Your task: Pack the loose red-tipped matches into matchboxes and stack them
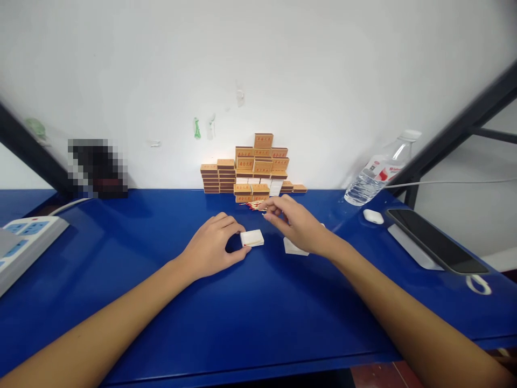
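My left hand (215, 242) grips the left end of a small white matchbox tray (253, 235) between thumb and fingers. A single match (253, 244) lies in this tray near its front edge. My right hand (297, 222) is closed in a pinch over the blue table, with the pale end of a matchstick (264, 214) just showing at the fingertips. Beside those fingers lies a heap of red-tipped matches (254, 204), partly hidden by them. Under my right wrist sits another white tray (294, 247), also partly covered.
Orange matchboxes (245, 164) are stacked against the wall, some on white trays (276, 187). At the right stand a tilted water bottle (374, 175), a white earphone case (373, 216) and a phone (438, 240) on a white box. A power strip (30, 242) lies far left.
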### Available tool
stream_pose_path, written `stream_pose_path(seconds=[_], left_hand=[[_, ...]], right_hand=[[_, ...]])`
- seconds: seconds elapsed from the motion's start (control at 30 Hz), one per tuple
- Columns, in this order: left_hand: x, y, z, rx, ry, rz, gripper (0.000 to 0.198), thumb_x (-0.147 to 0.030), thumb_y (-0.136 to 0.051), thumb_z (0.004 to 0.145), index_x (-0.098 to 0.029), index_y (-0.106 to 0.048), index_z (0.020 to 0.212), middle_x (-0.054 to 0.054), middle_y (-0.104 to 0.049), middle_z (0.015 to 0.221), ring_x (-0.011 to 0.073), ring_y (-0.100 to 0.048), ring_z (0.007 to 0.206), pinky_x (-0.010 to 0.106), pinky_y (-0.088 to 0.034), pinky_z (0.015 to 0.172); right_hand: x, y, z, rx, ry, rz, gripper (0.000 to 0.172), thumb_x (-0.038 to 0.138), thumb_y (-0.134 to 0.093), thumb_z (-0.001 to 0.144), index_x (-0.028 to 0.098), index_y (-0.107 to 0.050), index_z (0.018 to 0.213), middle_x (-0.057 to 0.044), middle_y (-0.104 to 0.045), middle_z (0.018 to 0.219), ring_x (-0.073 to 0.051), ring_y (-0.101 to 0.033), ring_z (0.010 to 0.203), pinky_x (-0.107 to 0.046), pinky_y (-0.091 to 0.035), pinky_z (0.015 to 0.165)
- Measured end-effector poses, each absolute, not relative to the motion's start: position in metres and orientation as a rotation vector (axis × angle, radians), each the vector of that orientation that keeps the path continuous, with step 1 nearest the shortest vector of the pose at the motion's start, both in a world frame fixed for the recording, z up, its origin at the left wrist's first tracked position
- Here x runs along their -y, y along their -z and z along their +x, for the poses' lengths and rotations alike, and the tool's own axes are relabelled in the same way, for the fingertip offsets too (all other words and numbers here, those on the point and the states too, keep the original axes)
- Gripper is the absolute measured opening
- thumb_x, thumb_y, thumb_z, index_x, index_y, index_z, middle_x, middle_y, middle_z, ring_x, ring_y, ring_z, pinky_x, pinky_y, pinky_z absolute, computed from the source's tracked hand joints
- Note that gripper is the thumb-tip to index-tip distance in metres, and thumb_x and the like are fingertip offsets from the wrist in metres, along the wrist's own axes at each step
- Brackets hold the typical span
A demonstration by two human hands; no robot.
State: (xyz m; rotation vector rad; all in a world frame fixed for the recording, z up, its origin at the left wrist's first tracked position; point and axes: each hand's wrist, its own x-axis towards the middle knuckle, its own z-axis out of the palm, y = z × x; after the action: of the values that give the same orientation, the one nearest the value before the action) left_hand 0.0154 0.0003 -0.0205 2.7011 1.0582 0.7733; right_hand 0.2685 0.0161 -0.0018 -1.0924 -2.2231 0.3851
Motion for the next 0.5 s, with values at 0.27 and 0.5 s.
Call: stream_pose_path(seconds=[0.27, 0.5], left_hand=[[-0.001, 0.022, 0.015, -1.098, -0.838, 2.663, 0.018, -0.035, -0.072, 0.093, -0.019, -0.07, 0.102, 0.005, -0.072, 0.097, 0.0242, -0.062, 0.093, 0.043, -0.053, 0.087], [-0.001, 0.022, 0.015, -1.107, -0.839, 2.656, 0.018, -0.035, -0.072, 0.093, -0.02, -0.07, 0.102, 0.005, -0.073, 0.1, 0.0247, -0.061, 0.095, 0.043, -0.052, 0.088]], right_hand=[[-0.005, 0.012, 0.244, 1.858, -0.772, -1.137, 0.012, 0.032, -0.071, 0.094, 0.021, -0.076, 0.094, -0.002, -0.075, 0.087, -0.016, -0.059, 0.072, -0.031, -0.046, 0.068], [-0.012, 0.016, 0.255, 2.096, -0.616, -1.193, 0.012, 0.035, -0.074, 0.092, 0.025, -0.081, 0.092, -0.002, -0.063, 0.084, -0.016, -0.051, 0.071, -0.031, -0.043, 0.067]])
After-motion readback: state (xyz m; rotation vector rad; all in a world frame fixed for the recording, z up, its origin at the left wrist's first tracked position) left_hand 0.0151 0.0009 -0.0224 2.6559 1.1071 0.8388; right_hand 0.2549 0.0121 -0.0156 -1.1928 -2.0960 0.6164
